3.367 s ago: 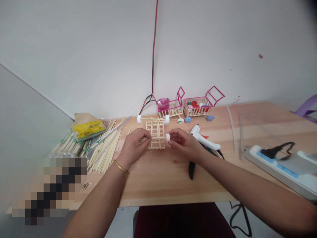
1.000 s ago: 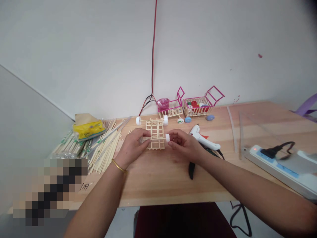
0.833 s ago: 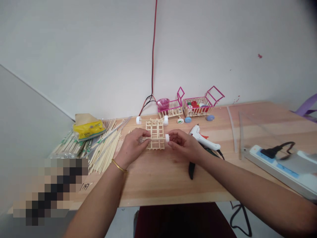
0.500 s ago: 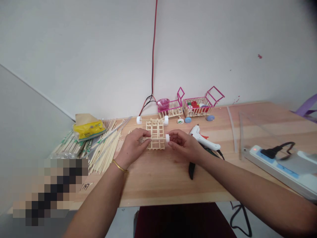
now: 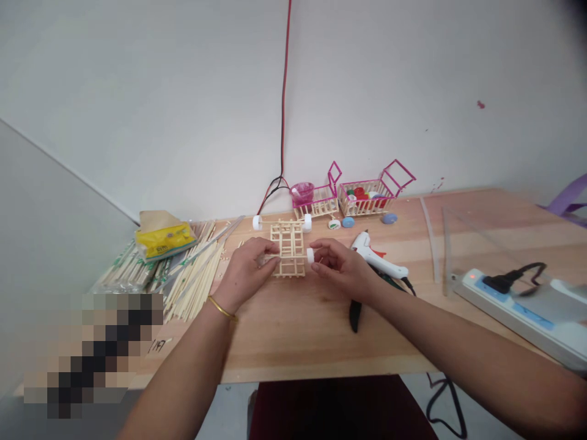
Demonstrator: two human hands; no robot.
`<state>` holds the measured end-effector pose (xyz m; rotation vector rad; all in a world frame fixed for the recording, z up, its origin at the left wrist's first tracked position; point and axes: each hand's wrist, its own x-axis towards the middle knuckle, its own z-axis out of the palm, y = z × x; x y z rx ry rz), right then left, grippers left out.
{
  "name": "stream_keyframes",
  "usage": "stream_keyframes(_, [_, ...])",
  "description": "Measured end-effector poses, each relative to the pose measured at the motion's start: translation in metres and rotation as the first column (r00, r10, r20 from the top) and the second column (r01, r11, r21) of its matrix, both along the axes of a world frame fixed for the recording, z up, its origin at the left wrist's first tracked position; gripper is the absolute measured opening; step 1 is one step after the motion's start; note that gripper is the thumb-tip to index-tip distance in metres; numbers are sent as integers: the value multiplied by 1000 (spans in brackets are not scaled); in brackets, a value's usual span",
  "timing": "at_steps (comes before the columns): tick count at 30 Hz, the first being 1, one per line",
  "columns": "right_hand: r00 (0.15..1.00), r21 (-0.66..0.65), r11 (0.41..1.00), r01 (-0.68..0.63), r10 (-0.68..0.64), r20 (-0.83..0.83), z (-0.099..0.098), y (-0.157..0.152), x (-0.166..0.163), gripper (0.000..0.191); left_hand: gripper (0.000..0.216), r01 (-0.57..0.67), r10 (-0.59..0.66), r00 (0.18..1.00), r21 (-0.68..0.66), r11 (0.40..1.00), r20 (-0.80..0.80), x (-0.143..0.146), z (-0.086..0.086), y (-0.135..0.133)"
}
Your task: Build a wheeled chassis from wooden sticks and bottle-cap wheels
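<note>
A small ladder-like frame of pale wooden sticks (image 5: pixel 288 244) lies on the wooden table (image 5: pixel 293 330). Across its near end runs a thin stick axle with a white cap wheel (image 5: pixel 310 255) at the right. My right hand (image 5: pixel 342 267) pinches that wheel with its fingertips. My left hand (image 5: pixel 247 269) is closed on the axle's left end beside the frame; whatever sits at that end is hidden by the fingers. A second axle with two white wheels (image 5: pixel 257 222) crosses the frame's far end.
A pile of bamboo sticks (image 5: pixel 183 275) and a yellow packet (image 5: pixel 161 237) lie to the left. A white glue gun (image 5: pixel 378 256) and black pliers (image 5: pixel 354 313) lie right of my hands. Pink-trimmed stick carts (image 5: pixel 367 194) stand by the wall. A power strip (image 5: pixel 518 305) sits far right.
Almost nothing differs: both hands hold the same grip on the near axle, and the frame has shifted only slightly on the table.
</note>
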<state>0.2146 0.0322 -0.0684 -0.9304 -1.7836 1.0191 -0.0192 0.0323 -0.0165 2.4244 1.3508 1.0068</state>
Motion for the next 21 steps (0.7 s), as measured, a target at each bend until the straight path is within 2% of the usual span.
stream_keyframes(21, [1000, 8, 1000, 5, -5, 13, 1, -1, 1, 36, 13, 18, -18, 1000, 21, 1000, 14, 0, -2, 1])
